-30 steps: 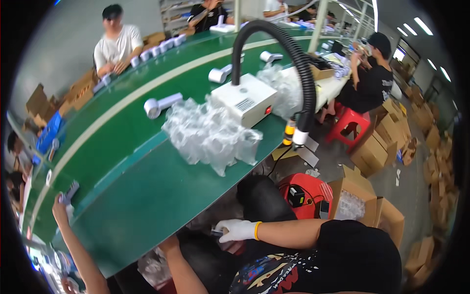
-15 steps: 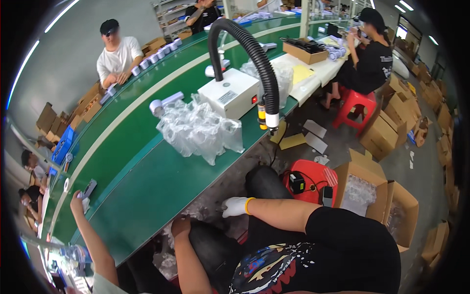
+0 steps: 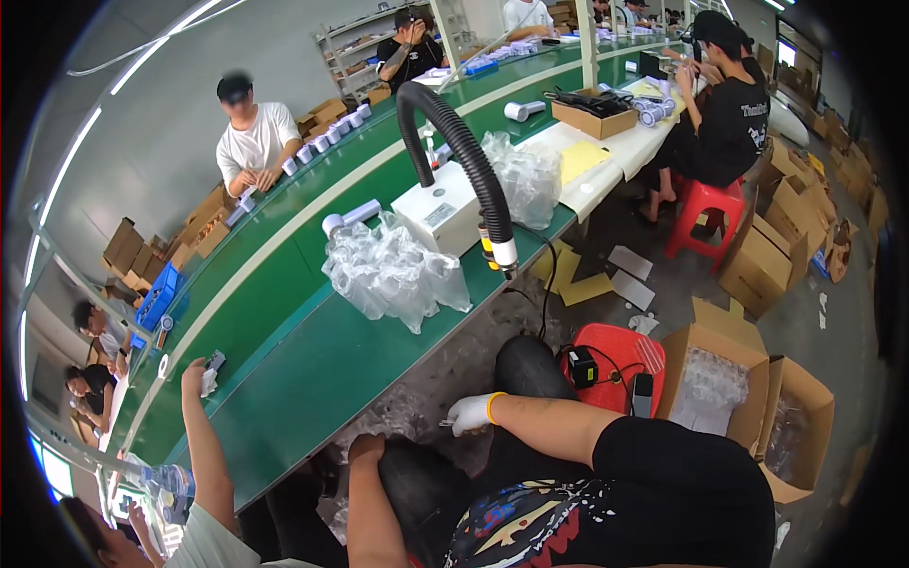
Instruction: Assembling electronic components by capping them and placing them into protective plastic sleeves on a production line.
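My right hand (image 3: 472, 414), in a white glove with a yellow cuff, is low beside my knee. Its fingers are closed, and a small thin tip pokes out that I cannot make out. My bare left hand (image 3: 367, 447) hangs by my other knee, below the table edge, near crumpled clear plastic (image 3: 402, 415) on the floor. Its fingers are mostly hidden. Above on the green table (image 3: 312, 374) lies a heap of clear plastic bags (image 3: 393, 275), next to a white box-shaped machine (image 3: 437, 213) with a black corrugated hose (image 3: 464, 142) ending in a nozzle.
A co-worker's hand (image 3: 194, 377) at the left holds a grey and white piece over the belt (image 3: 256, 275). Right of me are a red stool (image 3: 615, 343) bearing a black adapter and open cartons (image 3: 717, 333) of clear plastic. Several people work along the belt.
My view has shifted, so the scene sits further right and lower. My hands stay low by my knees, moved only slightly. Across the belt, a person in black has raised a hand to their head.
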Action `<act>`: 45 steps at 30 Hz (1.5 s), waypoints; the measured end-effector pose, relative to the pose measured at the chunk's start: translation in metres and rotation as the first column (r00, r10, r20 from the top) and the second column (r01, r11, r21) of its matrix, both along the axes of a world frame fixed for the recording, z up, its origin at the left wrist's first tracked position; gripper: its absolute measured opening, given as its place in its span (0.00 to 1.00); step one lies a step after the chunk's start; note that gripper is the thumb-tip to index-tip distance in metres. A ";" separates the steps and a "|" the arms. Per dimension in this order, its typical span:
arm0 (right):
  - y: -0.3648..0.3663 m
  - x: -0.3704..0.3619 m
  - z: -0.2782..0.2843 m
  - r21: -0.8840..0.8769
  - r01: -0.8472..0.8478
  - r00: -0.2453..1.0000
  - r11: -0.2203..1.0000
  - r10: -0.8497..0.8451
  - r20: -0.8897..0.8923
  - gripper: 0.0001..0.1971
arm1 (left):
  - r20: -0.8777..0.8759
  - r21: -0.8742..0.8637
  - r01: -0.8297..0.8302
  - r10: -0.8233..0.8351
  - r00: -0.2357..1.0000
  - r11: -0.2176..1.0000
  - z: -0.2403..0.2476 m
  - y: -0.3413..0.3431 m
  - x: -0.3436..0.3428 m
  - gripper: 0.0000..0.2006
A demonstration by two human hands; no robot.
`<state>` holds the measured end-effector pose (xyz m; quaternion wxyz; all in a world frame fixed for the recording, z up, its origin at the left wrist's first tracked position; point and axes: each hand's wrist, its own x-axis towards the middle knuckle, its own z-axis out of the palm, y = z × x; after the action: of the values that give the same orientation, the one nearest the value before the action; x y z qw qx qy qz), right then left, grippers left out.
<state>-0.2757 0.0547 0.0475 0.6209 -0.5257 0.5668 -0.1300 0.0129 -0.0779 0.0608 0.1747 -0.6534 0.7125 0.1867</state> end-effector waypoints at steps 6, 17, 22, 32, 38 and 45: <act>0.002 -0.014 -0.004 0.015 0.010 1.000 1.000 -0.010 -0.011 0.10 | 0.026 0.003 0.010 -0.010 1.000 1.000 0.014 0.006 -0.016 0.31; 0.004 -0.008 0.018 -0.002 -0.130 0.981 0.991 0.129 -0.145 0.11 | 0.074 0.012 0.023 -0.024 0.997 1.000 0.012 -0.009 0.002 0.31; 0.003 -0.006 0.022 -0.063 -0.206 0.962 0.977 0.190 -0.197 0.14 | 0.132 -0.019 0.015 -0.012 0.991 1.000 -0.005 -0.008 0.013 0.32; -0.002 -0.010 0.034 -0.172 -0.193 0.954 0.966 0.143 -0.265 0.17 | -0.062 0.001 -0.028 0.028 0.998 1.000 -0.033 -0.022 0.012 0.32; -0.009 -0.016 0.020 -0.120 -0.182 0.952 0.976 0.144 -0.269 0.18 | -0.182 0.157 0.082 -0.053 0.982 0.984 -0.049 -0.037 0.005 0.32; -0.015 -0.001 0.035 -0.111 -0.205 0.951 0.972 0.172 -0.255 0.18 | -0.210 -0.101 0.092 -0.112 0.971 0.991 -0.097 -0.043 0.056 0.32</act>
<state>-0.2771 0.0394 0.0827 0.5187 -0.6306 0.5757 -0.0428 0.0693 -0.1213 -0.0358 0.0760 -0.5990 0.7677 0.2147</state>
